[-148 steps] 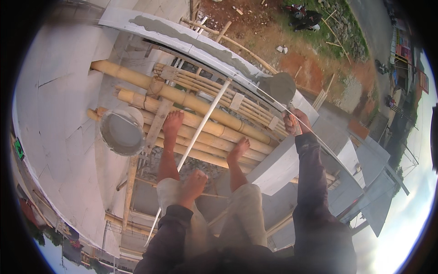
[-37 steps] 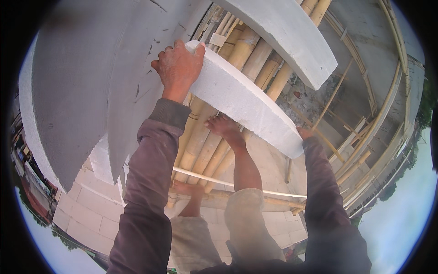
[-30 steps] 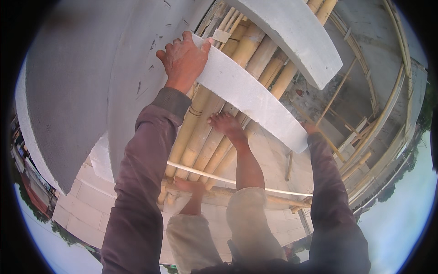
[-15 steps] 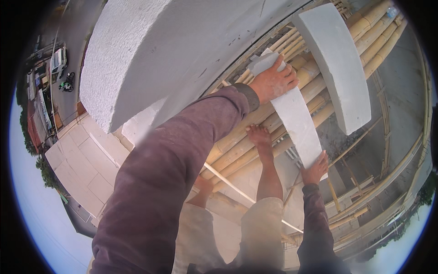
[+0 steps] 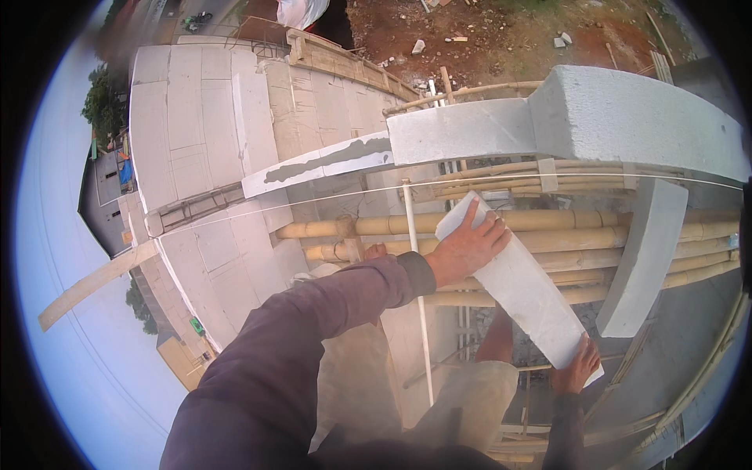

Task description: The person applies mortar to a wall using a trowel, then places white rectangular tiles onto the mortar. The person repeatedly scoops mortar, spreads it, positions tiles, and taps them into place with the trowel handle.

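Note:
A long pale lightweight concrete block (image 5: 531,288) slants between my two hands above the bamboo poles. My left hand (image 5: 470,247) grips its upper end, with the thumb side toward the wall and the fingers over the edge. At the lower end my right hand (image 5: 578,365) is closed around the block's corner. A second concrete block (image 5: 646,258) stands tilted to the right, apart from both hands. Beyond them runs the wall top, with a concrete block (image 5: 462,129) laid on it and a grey mortar strip (image 5: 329,162) to its left.
Bamboo poles (image 5: 564,221) form the platform below me, where my legs are partly seen. A taut white string (image 5: 313,200) crosses in front of the wall. A thin white pole (image 5: 419,313) stands near my left forearm. Reddish ground with rubble (image 5: 486,39) lies far below the wall.
My view has swung, so the wall top and mortar strip now show. Both hands still hold the same block, which now appears lower and farther right in the picture.

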Demonstrator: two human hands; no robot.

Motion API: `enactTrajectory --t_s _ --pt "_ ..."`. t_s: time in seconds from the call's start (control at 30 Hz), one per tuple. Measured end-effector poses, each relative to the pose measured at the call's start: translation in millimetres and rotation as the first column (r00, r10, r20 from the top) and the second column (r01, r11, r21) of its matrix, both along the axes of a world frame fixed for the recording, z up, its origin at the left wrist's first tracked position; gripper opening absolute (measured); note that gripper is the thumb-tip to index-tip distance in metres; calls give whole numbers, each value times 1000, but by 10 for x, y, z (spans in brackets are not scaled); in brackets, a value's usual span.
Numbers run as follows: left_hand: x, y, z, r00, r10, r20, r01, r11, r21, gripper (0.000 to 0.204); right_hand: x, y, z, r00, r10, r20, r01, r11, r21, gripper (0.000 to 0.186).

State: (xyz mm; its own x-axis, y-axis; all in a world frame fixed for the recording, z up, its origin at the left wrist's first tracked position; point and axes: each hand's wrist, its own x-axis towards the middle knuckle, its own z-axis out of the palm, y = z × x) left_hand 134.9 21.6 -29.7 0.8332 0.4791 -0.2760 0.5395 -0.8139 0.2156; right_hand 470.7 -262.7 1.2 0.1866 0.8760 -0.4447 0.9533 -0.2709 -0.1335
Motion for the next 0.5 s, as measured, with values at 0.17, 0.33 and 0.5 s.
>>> enactTrajectory --t_s 0.17,0.33,0.5 --pt "-1566 -260 700 947 166 -276 -184 982 -39 65 -698 954 482 914 369 -167 -360 930 79 100" --pt "-3274 -452 888 855 411 -317 -416 908 55 79 -2102 1832 557 784 560 -270 -563 823 73 107" --pt "-4978 -333 896 724 591 -355 -587 798 132 91 -3768 2620 475 625 754 -202 -710 656 254 115"
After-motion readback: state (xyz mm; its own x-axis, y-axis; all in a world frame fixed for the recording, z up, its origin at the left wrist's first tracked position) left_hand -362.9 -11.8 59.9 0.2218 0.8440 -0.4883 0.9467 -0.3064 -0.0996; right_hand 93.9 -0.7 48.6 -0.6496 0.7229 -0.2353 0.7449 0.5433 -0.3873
